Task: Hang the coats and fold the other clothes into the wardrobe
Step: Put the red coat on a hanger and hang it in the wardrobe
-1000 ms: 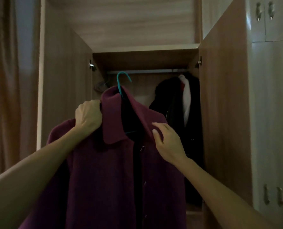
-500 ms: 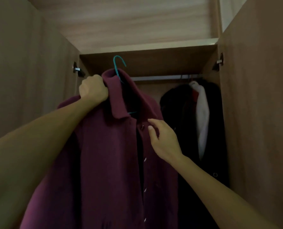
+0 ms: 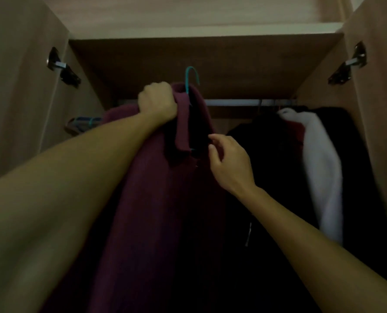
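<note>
A maroon coat hangs on a teal hanger, held up inside the open wardrobe. My left hand grips the coat at the collar and shoulder. The hanger's hook rises just above the metal rail and in front of it; it does not rest on the rail. My right hand pinches the coat's front edge below the collar. The coat's lower part falls out of view.
Dark coats and a white garment with a red one hang at the rail's right. Spare hangers sit at the rail's left end. The two wardrobe doors stand open at both sides, with the shelf board close above the rail.
I have stepped closer into the wardrobe. My left hand has lifted the coat and hanger up toward the rail; my right hand has stayed on the coat's front.
</note>
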